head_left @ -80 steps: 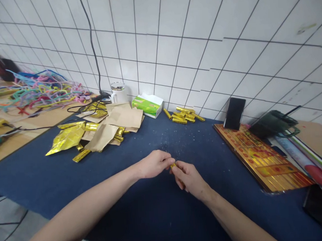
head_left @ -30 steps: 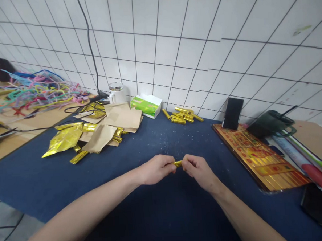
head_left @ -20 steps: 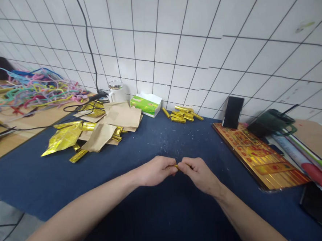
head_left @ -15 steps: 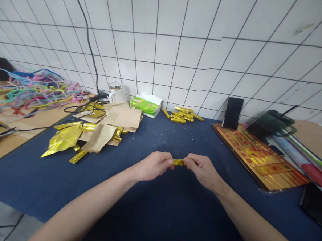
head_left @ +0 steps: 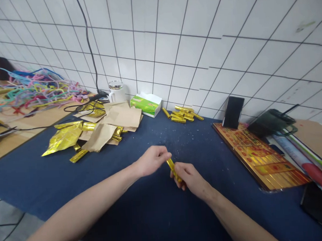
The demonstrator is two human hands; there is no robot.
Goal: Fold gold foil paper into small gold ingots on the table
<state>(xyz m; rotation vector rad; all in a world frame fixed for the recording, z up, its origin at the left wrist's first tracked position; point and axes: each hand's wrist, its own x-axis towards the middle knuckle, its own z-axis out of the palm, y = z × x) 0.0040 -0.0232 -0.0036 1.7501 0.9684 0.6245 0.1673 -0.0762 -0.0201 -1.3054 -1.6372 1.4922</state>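
Observation:
Over the dark blue table cover [head_left: 133,209] both of my hands hold one small gold foil roll [head_left: 172,168], which lies tilted between them. My left hand [head_left: 151,159] pinches its upper end with closed fingers. My right hand [head_left: 189,177] is wrapped round its lower end. A pile of finished gold rolls [head_left: 182,114] lies at the back by the tiled wall. Loose gold foil sheets [head_left: 64,138] and brown paper pieces [head_left: 114,121] lie at the left.
A white mug [head_left: 116,91] and a green tissue box [head_left: 146,104] stand by the wall. A stack of gold and red printed sheets [head_left: 260,156] lies at the right, with a propped phone [head_left: 233,112] behind. Coloured pipe cleaners [head_left: 36,91] and cables cover the wooden table at left.
The gold roll was held level between both hands. Now it is tilted: my left hand has risen to its upper end and my right hand has dropped nearer to me.

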